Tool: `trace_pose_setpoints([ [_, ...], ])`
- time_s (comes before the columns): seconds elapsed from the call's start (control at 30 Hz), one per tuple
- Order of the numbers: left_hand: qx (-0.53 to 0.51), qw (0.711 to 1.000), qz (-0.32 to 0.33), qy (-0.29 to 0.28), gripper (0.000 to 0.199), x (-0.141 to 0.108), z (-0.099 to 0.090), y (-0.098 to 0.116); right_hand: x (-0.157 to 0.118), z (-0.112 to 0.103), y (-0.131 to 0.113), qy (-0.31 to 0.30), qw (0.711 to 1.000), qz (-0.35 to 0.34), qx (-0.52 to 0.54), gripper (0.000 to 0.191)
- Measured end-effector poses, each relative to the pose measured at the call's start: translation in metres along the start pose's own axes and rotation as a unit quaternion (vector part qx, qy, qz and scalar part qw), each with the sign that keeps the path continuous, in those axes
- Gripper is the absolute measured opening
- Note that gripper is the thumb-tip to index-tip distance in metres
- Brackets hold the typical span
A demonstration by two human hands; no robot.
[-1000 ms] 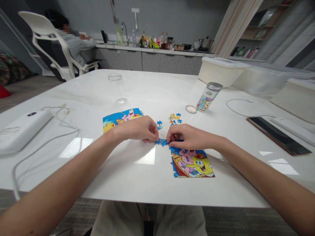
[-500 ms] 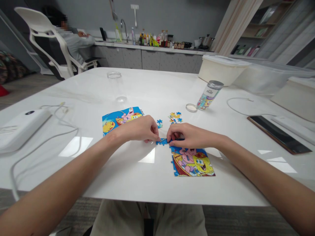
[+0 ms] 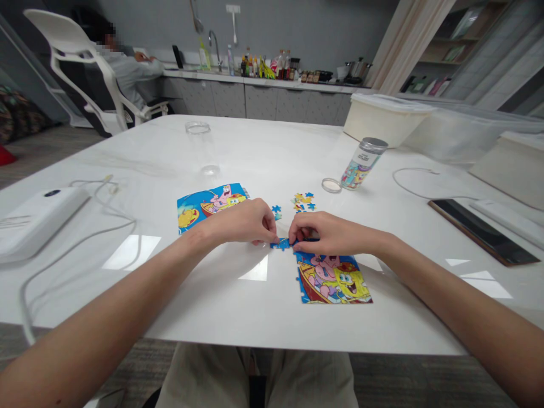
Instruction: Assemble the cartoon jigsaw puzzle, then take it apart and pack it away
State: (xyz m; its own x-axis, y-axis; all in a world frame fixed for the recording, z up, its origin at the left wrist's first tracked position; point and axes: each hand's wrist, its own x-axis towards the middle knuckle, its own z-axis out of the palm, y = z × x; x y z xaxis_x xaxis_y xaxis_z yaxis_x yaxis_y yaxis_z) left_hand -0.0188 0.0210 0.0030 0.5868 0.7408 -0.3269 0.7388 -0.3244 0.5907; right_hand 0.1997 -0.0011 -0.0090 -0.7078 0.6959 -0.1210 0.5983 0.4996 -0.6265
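Two hands meet over a short chain of blue jigsaw pieces (image 3: pixel 281 244) on the white table (image 3: pixel 255 306). The left hand (image 3: pixel 242 222) and right hand (image 3: pixel 329 233) each hold a closed grip on an end of the chain. Two partly assembled puzzle sections are done: a SpongeBob section (image 3: pixel 331 277) at 5 o'clock and a Patrick section (image 3: pixel 210 205) at 10 o'clock. Left unplaced are a loose piece cluster (image 3: pixel 302 202) at 1 o'clock and a few blue pieces (image 3: pixel 276 212) at 12 o'clock. A printed canister (image 3: pixel 361 164) stands at 2 o'clock, its round lid (image 3: pixel 331 185) just beside it.
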Motion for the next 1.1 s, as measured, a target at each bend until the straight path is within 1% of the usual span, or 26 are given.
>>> trace_pose_setpoints([
  [0.17,0.013,1.000,0.007,0.002,0.021,0.000,0.000,0.002,0.000,-0.003,-0.002,0.000,1.000,-0.015,0.001,0.011],
  [0.23,0.022,1.000,0.005,0.005,0.023,-0.002,0.000,0.004,-0.001,-0.005,-0.003,0.017,1.000,-0.018,-0.002,0.013],
  [0.3,0.037,0.999,0.020,0.017,0.026,-0.004,-0.002,0.006,-0.001,-0.007,-0.003,0.052,0.998,-0.018,-0.016,0.014],
  [0.37,0.064,0.995,0.071,0.024,0.026,-0.006,-0.003,0.007,0.000,-0.009,0.000,0.093,0.995,-0.006,-0.036,0.014],
  [0.47,0.134,0.976,0.172,0.018,0.024,-0.008,-0.003,0.009,0.001,-0.013,0.008,0.155,0.985,0.010,-0.080,0.012],
  [0.53,0.180,0.962,0.206,0.012,0.022,-0.009,-0.003,0.010,0.001,-0.015,0.016,0.189,0.974,0.013,-0.127,0.012],
  [0.6,0.216,0.952,0.216,0.012,0.018,-0.010,-0.003,0.011,0.002,-0.016,0.025,0.209,0.963,0.008,-0.172,0.012],
  [0.67,0.259,0.943,0.207,0.025,0.018,-0.010,-0.003,0.012,0.002,-0.016,0.032,0.215,0.956,0.000,-0.200,0.013],
  [0.7,0.288,0.938,0.189,0.034,0.021,-0.011,-0.004,0.012,0.002,-0.016,0.034,0.216,0.954,-0.003,-0.208,0.014],
  [0.77,0.352,0.926,0.129,0.049,0.025,-0.010,-0.006,0.012,0.002,-0.017,0.037,0.221,0.951,0.005,-0.215,0.014],
  [0.87,0.422,0.904,0.042,0.052,0.025,-0.009,-0.009,0.009,0.001,-0.019,0.035,0.243,0.945,0.039,-0.217,0.015],
  [0.93,0.441,0.895,0.015,0.055,0.026,-0.009,-0.010,0.005,0.000,-0.022,0.033,0.256,0.942,0.060,-0.210,0.014],
  [0.97,0.445,0.894,0.007,0.057,0.028,-0.009,-0.011,0.002,-0.001,-0.024,0.032,0.256,0.943,0.058,-0.204,0.014],
  [1.03,0.445,0.894,0.001,0.057,0.031,-0.009,-0.011,-0.003,-0.003,-0.027,0.031,0.227,0.955,0.015,-0.188,0.014],
  [1.1,0.444,0.895,0.000,0.049,0.034,-0.010,-0.010,-0.005,-0.005,-0.030,0.031,0.160,0.972,-0.055,-0.163,0.019],
])
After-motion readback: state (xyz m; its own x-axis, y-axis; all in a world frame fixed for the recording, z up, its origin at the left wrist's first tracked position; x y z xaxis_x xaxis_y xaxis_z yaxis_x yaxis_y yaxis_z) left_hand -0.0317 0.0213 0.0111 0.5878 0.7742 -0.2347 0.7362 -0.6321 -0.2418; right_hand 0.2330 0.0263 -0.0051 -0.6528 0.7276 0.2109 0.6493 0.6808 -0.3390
